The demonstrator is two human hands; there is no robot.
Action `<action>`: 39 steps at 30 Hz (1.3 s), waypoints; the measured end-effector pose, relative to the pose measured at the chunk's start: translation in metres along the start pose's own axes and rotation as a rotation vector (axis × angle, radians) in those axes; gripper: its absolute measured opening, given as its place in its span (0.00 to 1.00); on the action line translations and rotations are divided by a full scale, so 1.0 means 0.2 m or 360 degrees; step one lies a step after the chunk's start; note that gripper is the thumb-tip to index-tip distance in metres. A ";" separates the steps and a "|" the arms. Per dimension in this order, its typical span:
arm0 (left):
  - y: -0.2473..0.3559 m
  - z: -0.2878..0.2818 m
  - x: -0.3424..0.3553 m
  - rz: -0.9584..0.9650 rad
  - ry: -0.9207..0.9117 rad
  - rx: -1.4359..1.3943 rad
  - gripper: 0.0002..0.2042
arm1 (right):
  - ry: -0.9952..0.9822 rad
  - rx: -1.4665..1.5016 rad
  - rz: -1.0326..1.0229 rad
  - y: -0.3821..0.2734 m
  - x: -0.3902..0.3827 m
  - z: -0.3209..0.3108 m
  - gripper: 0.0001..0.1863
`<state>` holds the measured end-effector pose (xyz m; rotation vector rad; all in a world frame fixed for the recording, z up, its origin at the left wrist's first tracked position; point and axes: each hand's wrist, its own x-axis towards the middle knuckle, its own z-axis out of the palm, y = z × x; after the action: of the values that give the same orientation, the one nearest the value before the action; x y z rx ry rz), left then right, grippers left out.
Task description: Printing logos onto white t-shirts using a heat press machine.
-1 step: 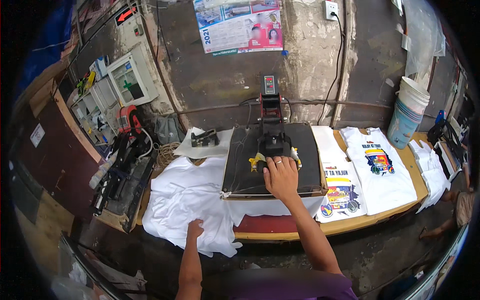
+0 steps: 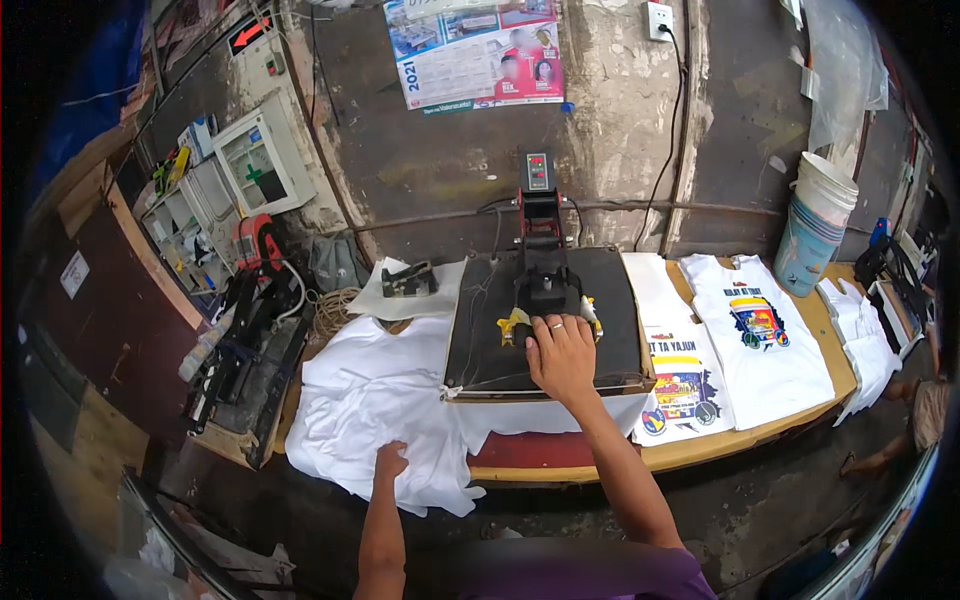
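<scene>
Here, press handle (image 2: 521, 333), long axis left-to-right

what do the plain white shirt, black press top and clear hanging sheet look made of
White shirt: soft matte fabric, perhaps cotton, judging by its loose folds. Press top: probably painted metal, dull black with stiff, straight edges, though the coating is unclear. Hanging sheet: likely thin plastic film, see-through with shiny creases.

Dark wall (image 2: 420, 150) with peeling pale patches; calendar poster (image 2: 475, 55) and white outlet (image 2: 660, 20) up high. White cabinet (image 2: 258, 155), green cross, at left; maroon panel (image 2: 115, 325) further left. Yellow-edged surface (image 2: 838, 345), dark stained floor (image 2: 740, 495).
</scene>
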<state>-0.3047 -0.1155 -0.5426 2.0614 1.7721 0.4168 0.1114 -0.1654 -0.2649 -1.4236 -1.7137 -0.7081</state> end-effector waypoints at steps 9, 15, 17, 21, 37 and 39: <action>-0.04 -0.01 0.02 -0.0096 0.0004 -0.0080 0.21 | 0.0009 0.0029 -0.0015 0.00 -0.01 0.00 0.15; -0.05 -0.01 0.02 -0.0035 0.0039 -0.0066 0.21 | 0.0014 0.0007 -0.0012 0.00 -0.01 0.00 0.15; -0.05 -0.01 0.02 -0.0073 0.0013 -0.0164 0.21 | 0.0032 0.0015 -0.0016 0.00 -0.01 0.01 0.14; -0.06 -0.02 0.04 -0.0109 -0.0003 -0.0151 0.21 | 0.0051 0.0027 -0.0016 0.00 -0.01 0.02 0.14; -0.08 0.02 0.02 -0.0113 0.0043 -0.0136 0.19 | 0.0067 0.0031 -0.0030 0.00 -0.02 0.03 0.15; -0.07 0.01 0.01 -0.0095 0.0068 -0.0097 0.19 | 0.0082 0.0035 -0.0032 0.00 -0.02 0.03 0.15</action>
<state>-0.3156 -0.1111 -0.5517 1.9667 1.8179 0.4949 0.1098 -0.1624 -0.2707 -1.3638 -1.6931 -0.7287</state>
